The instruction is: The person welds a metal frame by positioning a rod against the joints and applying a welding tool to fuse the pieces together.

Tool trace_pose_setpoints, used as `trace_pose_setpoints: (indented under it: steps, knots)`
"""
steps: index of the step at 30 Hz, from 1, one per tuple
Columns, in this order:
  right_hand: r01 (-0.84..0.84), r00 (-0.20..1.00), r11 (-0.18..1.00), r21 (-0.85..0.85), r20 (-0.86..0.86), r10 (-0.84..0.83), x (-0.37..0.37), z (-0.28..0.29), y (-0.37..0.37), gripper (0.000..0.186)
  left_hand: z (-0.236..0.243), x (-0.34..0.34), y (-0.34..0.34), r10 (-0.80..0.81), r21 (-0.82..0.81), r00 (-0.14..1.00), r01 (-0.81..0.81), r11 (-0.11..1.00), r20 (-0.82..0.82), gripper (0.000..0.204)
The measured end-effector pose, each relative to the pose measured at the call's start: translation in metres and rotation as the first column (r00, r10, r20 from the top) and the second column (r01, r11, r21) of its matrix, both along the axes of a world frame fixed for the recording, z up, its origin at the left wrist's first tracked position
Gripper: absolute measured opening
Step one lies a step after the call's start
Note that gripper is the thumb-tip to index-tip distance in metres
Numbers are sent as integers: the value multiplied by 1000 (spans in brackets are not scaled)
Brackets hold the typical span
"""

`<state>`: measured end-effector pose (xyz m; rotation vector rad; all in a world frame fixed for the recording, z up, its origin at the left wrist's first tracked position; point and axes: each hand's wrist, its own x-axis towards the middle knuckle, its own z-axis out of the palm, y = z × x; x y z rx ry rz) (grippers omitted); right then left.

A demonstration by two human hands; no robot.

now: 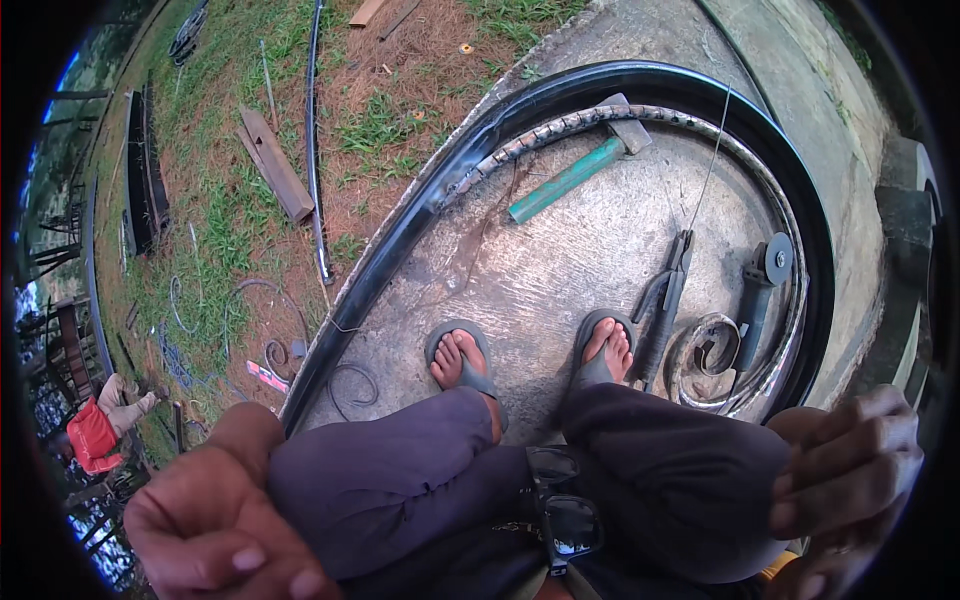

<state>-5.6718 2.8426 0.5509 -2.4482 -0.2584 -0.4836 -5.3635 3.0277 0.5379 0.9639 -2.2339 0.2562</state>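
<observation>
My left hand (215, 510) is raised at the lower left beside my knee, its fingers loosely curled and apart, with nothing seen in it. At the lower right my right hand (850, 470) is up too; its fingers are bent in and close together, and what lies inside them is hidden. Neither hand touches the tools on the concrete. Between my feet and the bent frame lie a hammer (567, 180) with a green handle, a welding electrode holder (664, 320) with a thin rod in its jaws, and an angle grinder (762, 295).
A black curved metal frame (820, 230) loops around my sandalled feet, with a notched metal strip (560, 125) ending in a scroll (705, 345). Sunglasses (573, 525) hang at my chest. Wood scraps (275, 170) and wires lie on the grass. A person in red (95, 435) is far left.
</observation>
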Motion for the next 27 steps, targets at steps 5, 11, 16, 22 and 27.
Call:
trace_pose_setpoints:
  steps: [5,11,16,22,27]
  knots:
    - [-359,803,858,368,-346,485,51,-32,19,38,-8,-37,-42,-466,908,885,197,369,-2,52]
    - [-539,666,746,391,-344,662,58,-52,55,25,-20,-41,-63,-510,962,853,218,165,-106,61]
    - [-514,659,708,485,-305,688,72,-64,44,22,-65,-16,-92,88,529,901,-326,783,425,57]
    - [-193,960,775,602,-47,276,60,-48,-18,16,-89,9,-88,112,901,993,-75,427,30,66]
    - [244,943,401,883,-121,-309,45,-114,-39,21,-95,-6,-92,113,732,834,399,552,-541,84]
